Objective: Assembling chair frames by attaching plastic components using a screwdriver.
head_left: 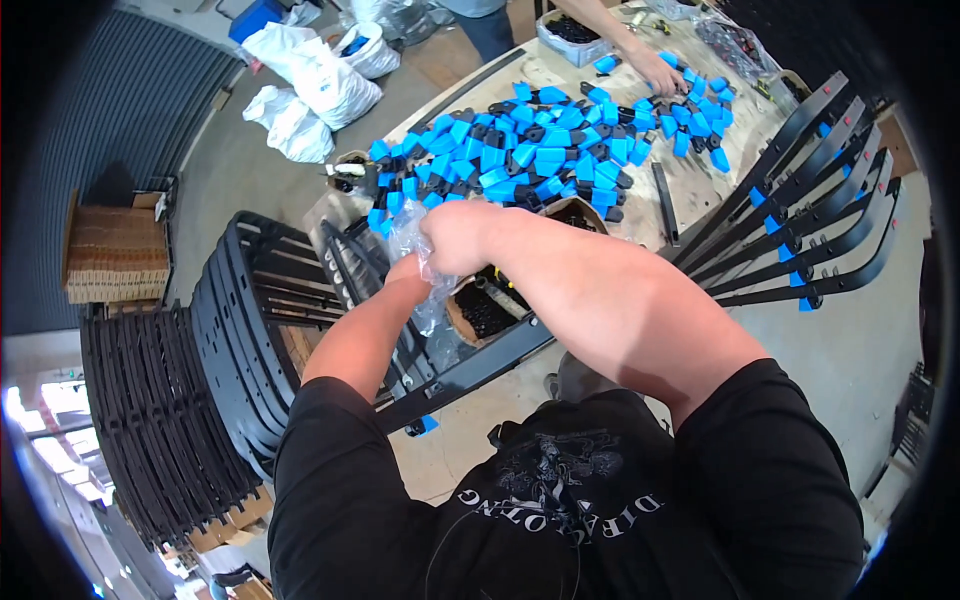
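Both of my hands meet in front of me over the near left edge of the table. My right hand (455, 238) is closed on a crumpled clear plastic bag (407, 232), which bunches up to its left and hangs down between the wrists. My left hand (406, 270) is against the same plastic, just below and left of the right; its fingers are hidden. Under them lies a black metal frame (470, 372) with long bars. An open box of small black parts (482, 312) shows beneath my right forearm. Beyond my hands spreads a large pile of blue and black plastic pieces (530, 140).
Across the wooden table (650, 215), another person's hand (657, 72) reaches into the blue pieces. Curved black bars (800, 235) with blue parts jut out at the right. Stacked black frames (225, 340) stand at the left. White sacks (325, 85) sit on the floor behind.
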`<state>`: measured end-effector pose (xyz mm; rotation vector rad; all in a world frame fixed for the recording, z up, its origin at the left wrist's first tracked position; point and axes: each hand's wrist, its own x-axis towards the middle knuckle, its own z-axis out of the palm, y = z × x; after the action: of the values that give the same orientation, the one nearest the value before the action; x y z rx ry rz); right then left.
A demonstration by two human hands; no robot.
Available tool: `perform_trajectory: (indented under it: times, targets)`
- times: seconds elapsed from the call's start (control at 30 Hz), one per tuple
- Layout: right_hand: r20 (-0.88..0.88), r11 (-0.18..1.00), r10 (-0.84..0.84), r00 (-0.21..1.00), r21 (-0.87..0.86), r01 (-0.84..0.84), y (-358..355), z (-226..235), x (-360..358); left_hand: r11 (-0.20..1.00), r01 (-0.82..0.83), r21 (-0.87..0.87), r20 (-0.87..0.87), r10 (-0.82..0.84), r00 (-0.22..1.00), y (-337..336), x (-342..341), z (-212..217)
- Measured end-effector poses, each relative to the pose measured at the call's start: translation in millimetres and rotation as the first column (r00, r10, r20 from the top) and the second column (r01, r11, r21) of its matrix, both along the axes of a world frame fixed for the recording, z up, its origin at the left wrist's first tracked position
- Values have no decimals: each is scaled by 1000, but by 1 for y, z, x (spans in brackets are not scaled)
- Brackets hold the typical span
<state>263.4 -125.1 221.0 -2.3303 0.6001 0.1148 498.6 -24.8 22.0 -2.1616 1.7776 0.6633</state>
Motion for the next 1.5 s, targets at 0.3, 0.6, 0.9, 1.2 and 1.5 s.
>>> perform_trajectory:
  times: [0.3,0.6,0.9,1.2,1.5]
  targets:
    - [-71,999,31,997,18,-30,-2,-11,4,996,59,-69,2,-59,998,7,-3,-6]
    - [-98,998,67,993,19,-66,4,-8,8,999,37,-39,-96,-41,995,16,18,-14]
    - [-29,996,78,997,-38,-79,-5,-10,10,933,287,-215,-41,-303,952,13,18,62]
    - [-71,995,58,996,-79,-63,-12,-18,5,946,78,-316,-108,-117,987,42,-9,199]
    - [-103,999,33,994,-25,-36,-8,-8,3,987,-23,-158,-30,18,999,38,-21,159]
